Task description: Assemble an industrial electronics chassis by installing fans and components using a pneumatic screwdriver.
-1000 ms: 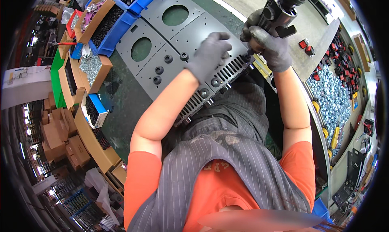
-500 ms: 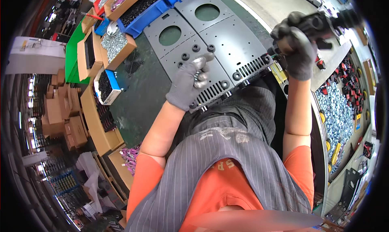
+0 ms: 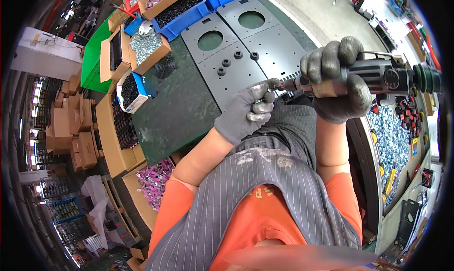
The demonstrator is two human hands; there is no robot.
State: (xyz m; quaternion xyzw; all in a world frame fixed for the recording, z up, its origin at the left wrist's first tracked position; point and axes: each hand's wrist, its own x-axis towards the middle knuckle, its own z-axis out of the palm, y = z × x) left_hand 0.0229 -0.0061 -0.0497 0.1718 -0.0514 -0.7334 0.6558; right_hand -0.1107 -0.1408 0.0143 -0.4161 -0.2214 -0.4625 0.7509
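Observation:
My right hand (image 3: 338, 77), in a grey glove with worn silvery fingers, is wrapped around a dark power screwdriver (image 3: 378, 76) held sideways, its tip pointing left. My left hand (image 3: 248, 108), gloved alike, is closed with thumb and forefinger at that tip. Whatever is pinched there is too small to make out. Both hands are over the near edge of two grey metal panels, a left panel (image 3: 239, 76) and a right panel (image 3: 270, 59), lying side by side. Several black round rubber feet (image 3: 238, 55) rest on them. The hands and tool cover much of the panels' near slotted ends.
Under the panels is a dark green tabletop (image 3: 177, 108). Blue bins (image 3: 182, 16) of black parts stand at its far end. To the left are a carton of silver screws (image 3: 145, 46) and a box of black parts (image 3: 130, 91). Many small metal parts (image 3: 390, 143) lie at right.
My right hand has brought the screwdriver down and left, from the upper right to my left hand. My left hand has moved right and slightly down, its fingertips now at the tool's tip.

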